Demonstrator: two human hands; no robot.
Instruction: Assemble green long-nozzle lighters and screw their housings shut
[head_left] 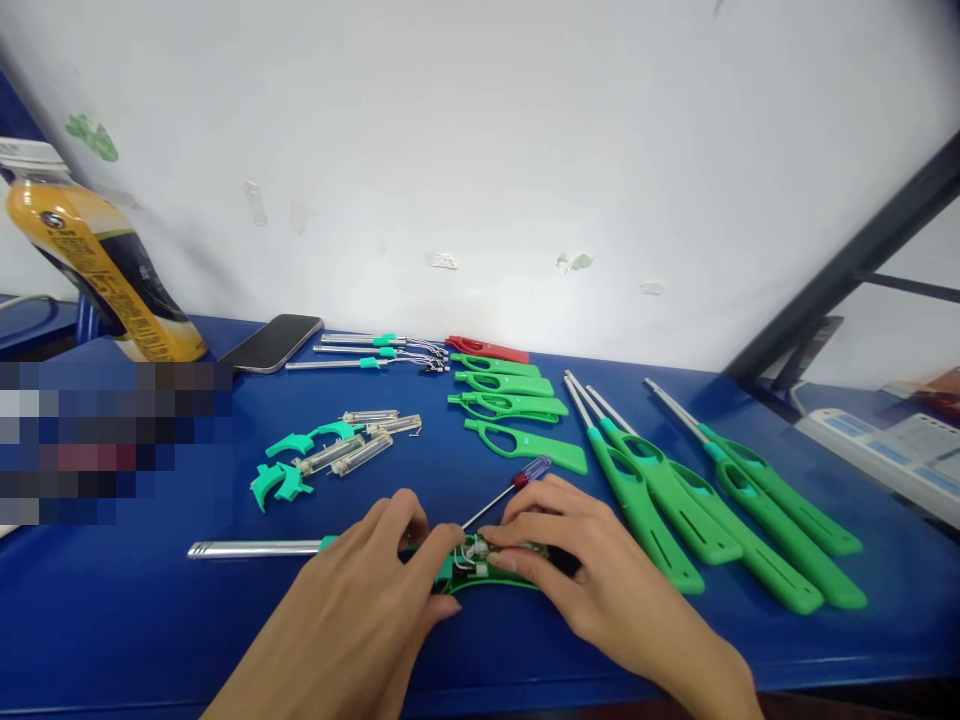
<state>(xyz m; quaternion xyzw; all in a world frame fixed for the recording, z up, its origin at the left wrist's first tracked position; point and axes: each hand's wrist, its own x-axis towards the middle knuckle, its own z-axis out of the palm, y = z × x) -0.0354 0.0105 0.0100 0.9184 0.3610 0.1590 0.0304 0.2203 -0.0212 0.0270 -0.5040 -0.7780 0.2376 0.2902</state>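
Open lighter under two hands, with likely points of failure. The green lighter body [496,584] lies near the front of the blue table [135,620], its inner parts facing up and its metal tube [255,549] pointing to your left. Your left hand [375,575] grasps the forward part, thumb above and a fingertip at the near edge. Your right hand [581,550] bends over the rear part, thumb and forefinger at the small white fitting [476,547]; whether they pinch it or merely press cannot be told, since your fingers hide the contact. The chief risk, in judgement, lies here: a sideways push from your right thumb could lift the fitting from its seat or strain the pale wire beside it. Should your left grip slacken, the body could rock, the long tube could swing, and loose inner parts might spill. Note the screwdriver [520,481], lying just beyond your right knuckles; a careless outward stroke could roll it against the handle shells [551,452]. Farther left, the clear tanks [362,455] and teal triggers [291,443] lie close together, where a wide sweep of your left hand could scatter them.
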